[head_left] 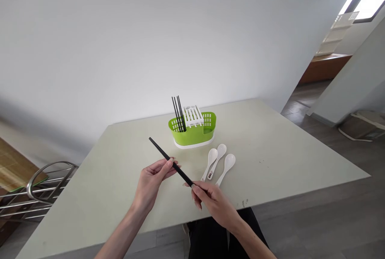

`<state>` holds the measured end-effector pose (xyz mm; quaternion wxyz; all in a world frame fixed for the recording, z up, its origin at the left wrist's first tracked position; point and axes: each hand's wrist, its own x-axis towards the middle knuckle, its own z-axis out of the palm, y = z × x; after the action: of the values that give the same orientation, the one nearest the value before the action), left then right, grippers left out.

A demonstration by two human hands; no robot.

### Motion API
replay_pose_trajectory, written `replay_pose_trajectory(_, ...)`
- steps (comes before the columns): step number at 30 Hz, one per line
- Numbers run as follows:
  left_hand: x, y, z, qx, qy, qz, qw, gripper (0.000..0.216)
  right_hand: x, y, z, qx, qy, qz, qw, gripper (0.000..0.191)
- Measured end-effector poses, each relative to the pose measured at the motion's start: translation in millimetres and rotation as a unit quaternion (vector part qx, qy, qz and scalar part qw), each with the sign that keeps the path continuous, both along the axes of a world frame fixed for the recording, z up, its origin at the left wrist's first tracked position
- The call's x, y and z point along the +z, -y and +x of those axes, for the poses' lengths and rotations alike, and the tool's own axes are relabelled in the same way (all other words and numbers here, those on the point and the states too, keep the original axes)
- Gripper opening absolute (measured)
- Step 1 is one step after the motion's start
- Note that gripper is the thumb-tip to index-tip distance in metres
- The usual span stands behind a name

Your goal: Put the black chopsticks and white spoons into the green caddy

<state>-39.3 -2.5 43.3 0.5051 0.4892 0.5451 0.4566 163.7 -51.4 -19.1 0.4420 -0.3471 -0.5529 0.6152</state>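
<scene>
Both my hands hold one black chopstick (164, 155) above the pale table (270, 150). My left hand (153, 181) pinches it near the middle with fingertips. My right hand (210, 201) grips its lower end, fingers closed. The stick slants up to the left. Behind it stands a green cutlery holder (194, 132) with a white insert and several black chopsticks (179, 114) upright in its left side. Three white spoons (218, 162) lie on the table just right of my hands.
A white wall rises behind the table. A metal rack (36, 189) stands at the lower left beside the table. To the right the floor opens toward a wooden bench (325, 68) and a window.
</scene>
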Motion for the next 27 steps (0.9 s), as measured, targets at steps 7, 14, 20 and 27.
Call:
replay_pose_trajectory(7,38.2,-30,-9,0.071,-0.035,0.115,0.990,0.039,-5.0,-4,20,-0.029,-0.030,0.016,0.999,0.044)
replay_pose_trajectory(14,101.6,-130,-22,0.150,-0.079,0.292,0.941,0.046,-37.2,-23,113,-0.282,0.023,0.023,0.959,0.049)
replay_pose_trajectory(20,55.7,-205,-6,0.111,-0.112,0.215,0.964,0.048,-73.2,-32,153,-0.398,0.036,0.001,0.917,0.049)
replay_pose_trajectory(27,7.0,-227,-2,0.099,-0.269,0.179,0.941,0.043,-80.8,-33,149,-0.347,0.064,-0.001,0.936,0.050)
